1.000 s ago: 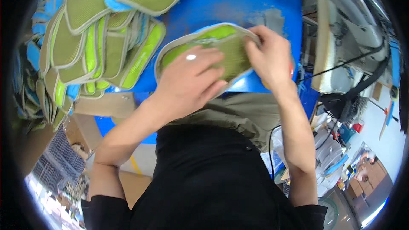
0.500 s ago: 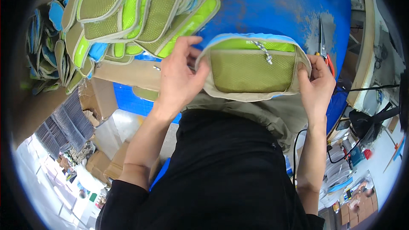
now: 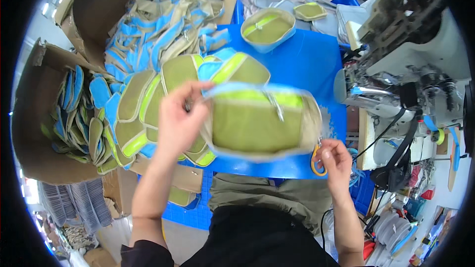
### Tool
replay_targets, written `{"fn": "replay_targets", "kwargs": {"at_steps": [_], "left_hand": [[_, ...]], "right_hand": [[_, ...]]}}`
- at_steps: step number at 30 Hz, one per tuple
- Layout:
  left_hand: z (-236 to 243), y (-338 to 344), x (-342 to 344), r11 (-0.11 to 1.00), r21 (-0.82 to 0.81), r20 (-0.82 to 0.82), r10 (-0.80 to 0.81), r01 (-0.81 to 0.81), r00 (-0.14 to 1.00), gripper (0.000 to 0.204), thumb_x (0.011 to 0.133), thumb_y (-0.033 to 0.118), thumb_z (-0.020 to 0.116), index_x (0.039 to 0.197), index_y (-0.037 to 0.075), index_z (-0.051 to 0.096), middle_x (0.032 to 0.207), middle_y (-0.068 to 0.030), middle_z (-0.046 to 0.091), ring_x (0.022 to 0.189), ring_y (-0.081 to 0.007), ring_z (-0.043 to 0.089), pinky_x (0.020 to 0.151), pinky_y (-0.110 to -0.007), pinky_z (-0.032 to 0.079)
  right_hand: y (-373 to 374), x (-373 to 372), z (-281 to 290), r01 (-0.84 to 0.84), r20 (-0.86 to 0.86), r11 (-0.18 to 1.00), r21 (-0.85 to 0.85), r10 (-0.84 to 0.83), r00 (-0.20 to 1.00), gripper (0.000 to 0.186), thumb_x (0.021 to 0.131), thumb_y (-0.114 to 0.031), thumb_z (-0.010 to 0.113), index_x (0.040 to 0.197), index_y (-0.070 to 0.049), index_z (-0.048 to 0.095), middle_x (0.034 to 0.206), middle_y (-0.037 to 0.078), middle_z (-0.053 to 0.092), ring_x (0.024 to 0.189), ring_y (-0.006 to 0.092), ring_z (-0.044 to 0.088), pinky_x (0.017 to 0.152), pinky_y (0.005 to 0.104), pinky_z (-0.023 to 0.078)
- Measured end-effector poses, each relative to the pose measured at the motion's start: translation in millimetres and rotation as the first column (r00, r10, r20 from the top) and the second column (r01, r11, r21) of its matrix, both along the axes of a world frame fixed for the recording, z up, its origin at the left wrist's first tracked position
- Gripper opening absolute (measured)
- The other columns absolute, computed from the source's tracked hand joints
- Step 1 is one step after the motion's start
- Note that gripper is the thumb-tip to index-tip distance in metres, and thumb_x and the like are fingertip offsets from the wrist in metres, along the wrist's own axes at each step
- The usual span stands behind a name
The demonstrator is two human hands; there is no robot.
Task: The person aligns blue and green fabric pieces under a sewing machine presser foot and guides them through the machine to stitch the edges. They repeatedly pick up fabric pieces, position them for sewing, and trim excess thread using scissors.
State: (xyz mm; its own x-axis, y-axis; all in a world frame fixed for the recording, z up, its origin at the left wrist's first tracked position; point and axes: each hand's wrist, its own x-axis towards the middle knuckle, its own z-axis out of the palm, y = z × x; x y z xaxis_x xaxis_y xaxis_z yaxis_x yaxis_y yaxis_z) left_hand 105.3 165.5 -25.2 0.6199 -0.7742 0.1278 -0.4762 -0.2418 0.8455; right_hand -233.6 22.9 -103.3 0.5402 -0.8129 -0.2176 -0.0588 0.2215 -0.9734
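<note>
1. the left hand point(image 3: 179, 118) gripped the left end of an olive pouch point(image 3: 257, 123), fingers closed around its edge, and held it up above the blue table point(image 3: 307, 64).
2. the pouch hung in front of the person's chest, its light-blue trim on top and a lime strip under it; a zipper pull point(image 3: 277, 106) showed near the top middle. its outline was blurred.
3. the right hand point(image 3: 334, 160) was off the pouch, down at the table's near edge, fingers curled around the yellow handle of a pair of scissors point(image 3: 316, 160); how firmly it gripped, hard to tell.
4. a stack of flat olive-and-lime pieces point(image 3: 143, 113) lay fanned out just left of the left hand, partly behind it.
5. further back, a heap of blue-and-tan pieces point(image 3: 158, 29) was piled by an open cardboard box point(image 3: 99, 5).
6. another cardboard box point(image 3: 34, 133) at far left held more pieces.
7. a finished round pouch point(image 3: 268, 28) sat on the table's far side, well apart from both hands.
8. a sewing machine point(image 3: 405, 44) stood at right, beside the table.
</note>
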Motion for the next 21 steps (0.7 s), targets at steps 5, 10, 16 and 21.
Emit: {"fn": "replay_targets", "kwargs": {"at_steps": [5, 10, 16, 21], "left_hand": [[27.3, -89.8, 67.8, 0.982, -0.168, -0.159, 0.057, -0.084, 0.986, 0.028, 0.095, 0.012, 0.065, 0.121, 0.001, 0.069, 0.091, -0.0009, 0.07, 0.073, -0.0075, 0.064, 0.06, -0.024, 0.054], [-41.1, -201.6, 116.2, 0.928, -0.27, -0.461, 0.108, -0.256, 0.881, 0.041, 0.096, 0.019, 0.069, 0.127, -0.005, 0.06, 0.097, -0.0145, 0.069, 0.074, -0.0203, 0.071, 0.057, -0.035, 0.063], [-113.6, -240.2, 111.6, 0.96, -0.098, 0.081, 0.269, -0.261, 0.96, 0.066, 0.079, 0.041, 0.084, 0.126, -0.002, 0.066, 0.125, -0.0242, 0.065, 0.109, -0.0361, 0.068, 0.096, -0.044, 0.054], [-45.0, -157.8, 52.9, 0.989, -0.111, 0.333, -0.056, 0.098, 0.941, 0.036, 0.084, 0.022, 0.08, 0.115, 0.005, 0.07, 0.122, -0.0132, 0.068, 0.102, -0.0243, 0.07, 0.084, -0.038, 0.056]], "right_hand": [[24.9, -53.1, -30.0, -0.212, -0.382, 0.95, -0.23, 0.112, 0.917, 0.023, 0.091, -0.011, 0.078, 0.111, -0.001, 0.071, 0.088, 0.0, 0.067, 0.076, 0.0086, 0.062, 0.067, 0.0267, 0.051], [55.6, -112.9, -57.9, -0.132, -0.481, 0.962, -0.237, 0.002, 0.877, 0.017, 0.088, -0.007, 0.079, 0.102, 0.001, 0.074, 0.083, 0.009, 0.07, 0.071, 0.0138, 0.066, 0.067, 0.0285, 0.053], [64.8, -134.5, -64.2, -0.506, -0.678, 0.741, -0.442, 0.094, 0.73, 0.022, 0.084, -0.017, 0.079, 0.104, -0.006, 0.076, 0.101, 0.011, 0.07, 0.093, 0.0338, 0.068, 0.081, 0.0422, 0.056], [63.8, -144.1, -86.1, -0.673, -0.78, 0.604, -0.427, 0.131, 0.612, 0.017, 0.081, -0.016, 0.08, 0.095, -0.009, 0.075, 0.099, 0.009, 0.069, 0.093, 0.0337, 0.066, 0.083, 0.0422, 0.055]]}}
